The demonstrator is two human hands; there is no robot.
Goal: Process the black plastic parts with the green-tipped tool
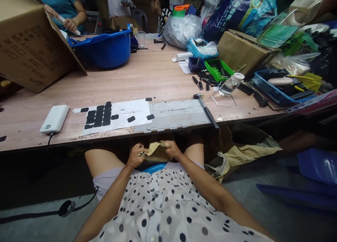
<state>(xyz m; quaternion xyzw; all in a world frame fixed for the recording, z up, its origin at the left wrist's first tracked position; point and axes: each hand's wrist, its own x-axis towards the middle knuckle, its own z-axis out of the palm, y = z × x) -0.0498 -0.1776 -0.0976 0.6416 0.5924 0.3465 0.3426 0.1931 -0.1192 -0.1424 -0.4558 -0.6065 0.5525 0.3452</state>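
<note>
The bench (158, 77) fills the upper half of your view, its front edge running just above your lap. On its far left leans a big cardboard box (31, 38), and beside it sits a blue basin (105, 50). To the right stand a smaller brown carton (239, 50), a blue tray (279, 91) of tools, and a green tray (217, 69). Near the front edge lies a white sheet (123, 113) carrying a block of black pads (99, 117), with a few loose ones around it; a grey metal strip (176, 117) lies just beside the sheet on the right. A hammer (207, 110) rests across the strip's right end, and a clear bottle (231, 84) lies on its side behind it. A white power bank (54, 118) sits at the left, its cable dropping over the edge. Another person's hand (70, 23) shows at the far side.

Below the bench edge, over your lap, both your hands meet on a tan cloth (155, 151) — your left hand (136, 157) is closed on its left end, with something small and patterned at the fingers that you cannot make out, and your right hand (171, 149) is closed on the cloth's right end.
</note>
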